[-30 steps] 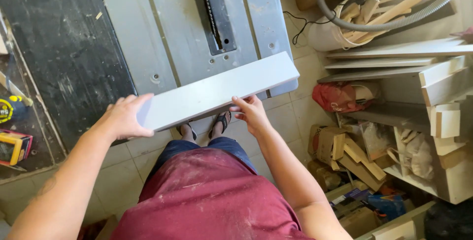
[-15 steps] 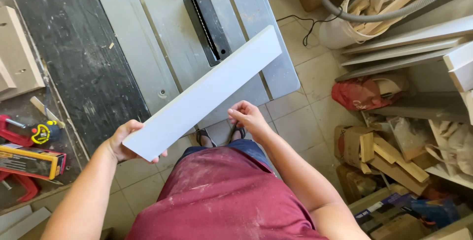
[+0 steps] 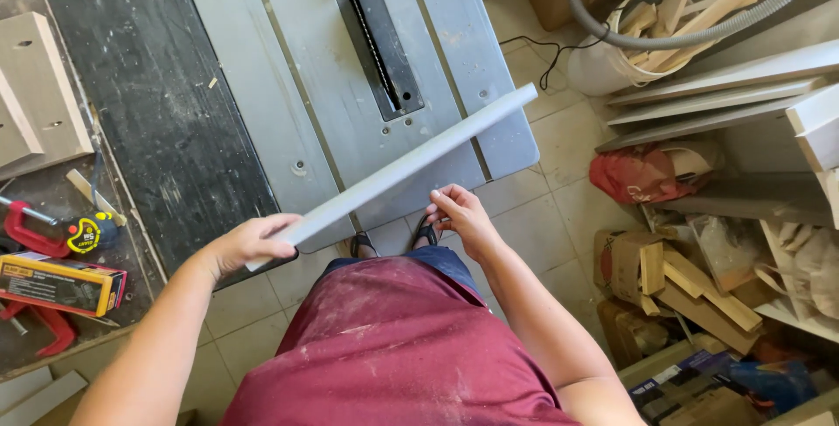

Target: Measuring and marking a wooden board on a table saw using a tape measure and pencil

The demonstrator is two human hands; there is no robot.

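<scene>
Board, long and grey, tilts edge-up above the saw desk; left hand fingers grip its near end, while right hand seemingly hangs open just below it.

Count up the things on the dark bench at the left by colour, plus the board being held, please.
Grey board, held by left hand, right hand just off it: 1
Red clamps: 2
Yellow tape measure: 1
Yellow box: 1
Total: 5
</scene>
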